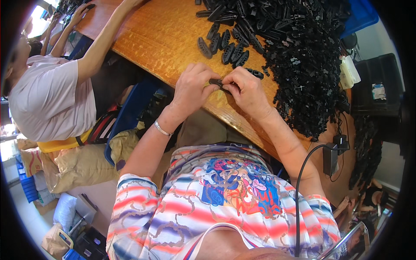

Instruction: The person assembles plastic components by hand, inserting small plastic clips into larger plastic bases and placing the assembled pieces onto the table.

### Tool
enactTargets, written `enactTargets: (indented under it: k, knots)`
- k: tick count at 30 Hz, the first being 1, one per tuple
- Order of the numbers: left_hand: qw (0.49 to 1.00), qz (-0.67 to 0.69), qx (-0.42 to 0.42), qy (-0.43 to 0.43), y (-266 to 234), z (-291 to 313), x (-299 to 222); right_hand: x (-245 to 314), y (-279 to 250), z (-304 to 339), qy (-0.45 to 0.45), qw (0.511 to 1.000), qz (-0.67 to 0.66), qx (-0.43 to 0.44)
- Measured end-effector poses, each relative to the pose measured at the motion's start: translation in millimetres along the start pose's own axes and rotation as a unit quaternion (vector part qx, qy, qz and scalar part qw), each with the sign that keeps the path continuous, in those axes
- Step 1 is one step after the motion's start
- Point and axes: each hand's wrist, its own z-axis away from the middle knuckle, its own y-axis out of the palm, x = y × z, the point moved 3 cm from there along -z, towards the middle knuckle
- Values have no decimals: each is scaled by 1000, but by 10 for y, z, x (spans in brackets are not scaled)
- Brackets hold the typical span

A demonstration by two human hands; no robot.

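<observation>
Dark piece [215,81] sits between the two hands over the near edge of the counter [160,43]; it lies to the right of the left hand [190,86] and to the left of the right hand [249,90], neither nearer, both touching; its long axis runs roughly hand to hand, right end slanting slightly toward the body; both hands pinch it with thumb and fingers; which end is its front, cannot tell.
</observation>
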Motion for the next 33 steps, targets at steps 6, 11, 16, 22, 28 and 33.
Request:
enactTargets:
  k: [6, 11, 16, 22, 28, 33]
  knots:
    - [1000, -9, 11, 7, -11, 0, 0, 68, -26, 62, 8, 1000, 22, 19]
    - [999, 18, 36, -2, -16, -58, -4, 12, -39, 100, 67, 998, -17, 16]
    - [997, 28, 72, -30, 43, -168, 30, -96, -48, 75, 274, 957, -83, 43]
    - [995, -5, 100, -27, -42, -212, -55, -51, -11, 104, 241, 969, 27, 47]
    - [960, -222, 140, -100, -906, 108, 275, -152, -361, 396, 122, 991, 19, 44]
    - [990, -137, 1, 8, -345, -248, -420, -526, -780, 230, 162, 953, 253, -42]
